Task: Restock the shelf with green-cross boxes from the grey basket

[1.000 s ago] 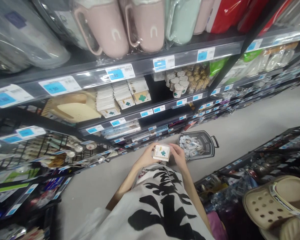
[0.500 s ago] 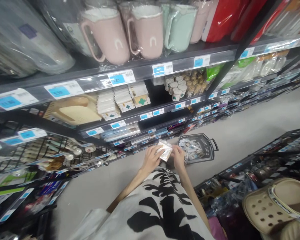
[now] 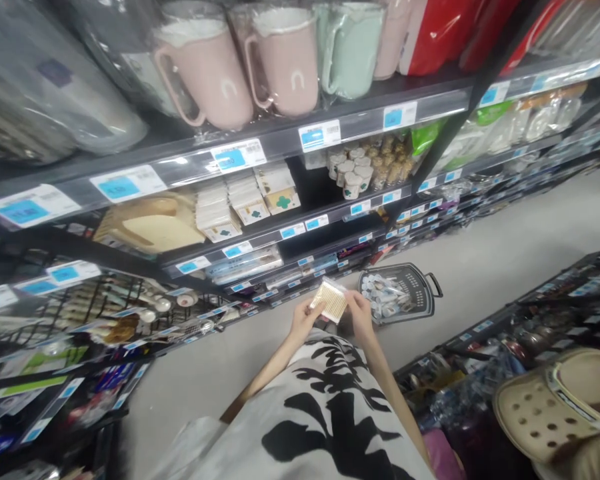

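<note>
Between my two hands is a small flat square packet [image 3: 331, 301], its face showing fine tan and white stripes; its contents I cannot make out. My left hand [image 3: 305, 316] grips the packet's left side, thumb across the front. At the right edge my right hand [image 3: 359, 310] pinches it with curled fingers. Beyond and to the right, a grey plastic shopping basket [image 3: 420, 313] rests on the floor, with several pale wrapped items [image 3: 380, 295] inside. Similar-sized white boxes with green clover prints [image 3: 247, 202] stand stacked on the shelf ahead.
Pink mugs [image 3: 286, 63] and a mint mug [image 3: 354, 50] in clear wrap line the upper shelf. Below are small round tubs [image 3: 353, 175] and a cream tray [image 3: 160, 230]. A beige clog [image 3: 527, 413] sits at lower right. Shelving flanks the grey floor [image 3: 195, 383].
The packet has turned over, from a mostly white face to a striped one. My left hand has shifted its hold, with the thumb now in front.
</note>
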`<state>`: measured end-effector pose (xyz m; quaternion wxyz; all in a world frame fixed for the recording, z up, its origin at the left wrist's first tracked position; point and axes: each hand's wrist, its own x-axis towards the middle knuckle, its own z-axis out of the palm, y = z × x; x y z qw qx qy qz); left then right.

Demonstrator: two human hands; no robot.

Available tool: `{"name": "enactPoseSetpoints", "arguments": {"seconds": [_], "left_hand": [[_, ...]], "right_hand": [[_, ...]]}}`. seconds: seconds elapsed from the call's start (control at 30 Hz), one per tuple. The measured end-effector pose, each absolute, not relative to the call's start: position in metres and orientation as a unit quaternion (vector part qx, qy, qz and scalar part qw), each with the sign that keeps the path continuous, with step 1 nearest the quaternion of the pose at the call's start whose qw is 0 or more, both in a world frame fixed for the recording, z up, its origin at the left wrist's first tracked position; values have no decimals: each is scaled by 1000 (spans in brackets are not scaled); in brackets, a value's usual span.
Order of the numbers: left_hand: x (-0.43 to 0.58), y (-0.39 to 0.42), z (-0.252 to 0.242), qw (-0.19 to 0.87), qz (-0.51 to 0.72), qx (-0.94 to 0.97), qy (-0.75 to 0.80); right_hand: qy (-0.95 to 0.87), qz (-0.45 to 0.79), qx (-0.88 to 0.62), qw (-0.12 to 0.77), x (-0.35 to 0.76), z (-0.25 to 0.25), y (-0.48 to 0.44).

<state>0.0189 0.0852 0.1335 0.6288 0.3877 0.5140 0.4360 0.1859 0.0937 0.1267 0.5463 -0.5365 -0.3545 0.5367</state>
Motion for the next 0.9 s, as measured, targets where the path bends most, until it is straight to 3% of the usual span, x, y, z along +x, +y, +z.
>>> {"name": "enactPoseSetpoints", "arguments": {"seconds": [0.27,0.9], "left_hand": [[28,71,130,743,292,426,426],[28,68,111,709,276,490,425]], "right_hand": [[-221,497,-581,606,192,121,86],[-204,477,-589,619,192,123,86]]}}
